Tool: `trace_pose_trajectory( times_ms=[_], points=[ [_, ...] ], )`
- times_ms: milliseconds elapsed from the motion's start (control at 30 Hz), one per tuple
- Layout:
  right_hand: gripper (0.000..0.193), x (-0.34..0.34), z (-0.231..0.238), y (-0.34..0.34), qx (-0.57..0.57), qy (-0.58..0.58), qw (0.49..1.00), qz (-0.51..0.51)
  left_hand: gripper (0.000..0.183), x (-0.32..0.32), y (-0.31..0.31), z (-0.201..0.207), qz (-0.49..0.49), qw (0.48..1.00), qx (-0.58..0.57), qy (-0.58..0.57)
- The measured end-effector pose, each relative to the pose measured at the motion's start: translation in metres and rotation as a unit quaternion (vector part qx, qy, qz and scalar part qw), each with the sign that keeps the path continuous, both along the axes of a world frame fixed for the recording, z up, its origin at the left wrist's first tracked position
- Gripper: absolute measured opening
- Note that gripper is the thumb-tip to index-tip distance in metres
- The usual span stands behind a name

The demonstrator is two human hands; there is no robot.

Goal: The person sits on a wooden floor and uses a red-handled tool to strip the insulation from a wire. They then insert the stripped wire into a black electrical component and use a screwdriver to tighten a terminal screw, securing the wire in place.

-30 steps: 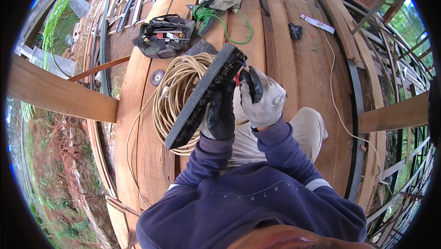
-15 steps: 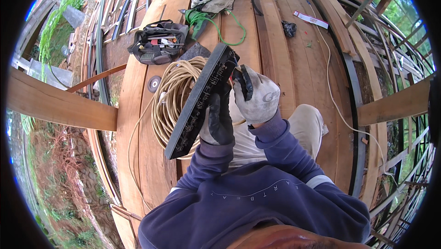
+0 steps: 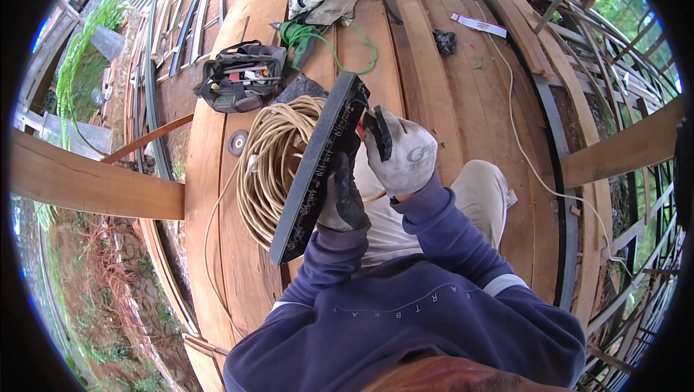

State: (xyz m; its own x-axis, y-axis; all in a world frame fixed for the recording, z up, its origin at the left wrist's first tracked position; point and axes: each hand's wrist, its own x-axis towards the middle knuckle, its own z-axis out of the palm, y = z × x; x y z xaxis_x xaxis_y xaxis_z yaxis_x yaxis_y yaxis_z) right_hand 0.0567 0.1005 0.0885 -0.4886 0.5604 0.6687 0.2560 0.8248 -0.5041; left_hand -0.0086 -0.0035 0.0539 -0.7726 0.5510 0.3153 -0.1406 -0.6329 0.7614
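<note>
A long black bar-shaped box [image 3: 319, 168] with pale scrawled marks along its side is held up on a slant in front of me; its exact kind I cannot make out. My left hand [image 3: 343, 200], in a grey and black work glove, is closed round its lower part. My right hand [image 3: 402, 152], in a white and black glove, is closed in a pinch beside the box's upper end. A bit of red shows by its fingertips, but what they hold is hidden. Behind the box lies a thick coil of beige cable [image 3: 269, 160] on the planks.
An open tool bag [image 3: 238, 77] stands at the far left beside a green power tool [image 3: 302, 48] with a green cord. A grinding disc [image 3: 237, 142] lies near the coil. Wooden beams [image 3: 94, 175] cross at both sides. A thin cable [image 3: 515, 103] runs down the right.
The black box has turned slightly more upright, its lower end shifting down and right. Both hands keep their holds, and the view has shifted slightly.
</note>
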Motion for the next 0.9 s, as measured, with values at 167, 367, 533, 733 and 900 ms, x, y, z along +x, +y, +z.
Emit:
trace_pose_trajectory(
  times_ms=[167,367,533,733,900],
  points=[
    [0.036,0.002,0.008,-0.007,0.013,-0.008,1.0,-0.007,0.045,-0.004,0.002,-0.008,-0.023,0.998,0.035,-0.05],
    [0.036,0.002,0.003,-0.009,-0.015,0.0,1.0,0.021,0.042,-0.015,0.0,-0.007,0.099,0.988,-0.078,0.086],
    [0.031,0.002,0.002,-0.01,-0.006,-0.03,0.999,0.008,0.028,-0.043,-0.009,-0.004,0.332,0.759,-0.215,0.517],
    [0.028,0.004,-0.003,-0.005,-0.035,-0.087,0.995,0.037,0.026,-0.051,-0.011,0.0,0.324,0.783,-0.248,0.47],
    [0.026,0.0,-0.002,-0.008,-0.066,-0.139,0.985,0.074,0.023,-0.071,0.002,-0.021,0.152,0.98,-0.117,0.044]
  ],
)
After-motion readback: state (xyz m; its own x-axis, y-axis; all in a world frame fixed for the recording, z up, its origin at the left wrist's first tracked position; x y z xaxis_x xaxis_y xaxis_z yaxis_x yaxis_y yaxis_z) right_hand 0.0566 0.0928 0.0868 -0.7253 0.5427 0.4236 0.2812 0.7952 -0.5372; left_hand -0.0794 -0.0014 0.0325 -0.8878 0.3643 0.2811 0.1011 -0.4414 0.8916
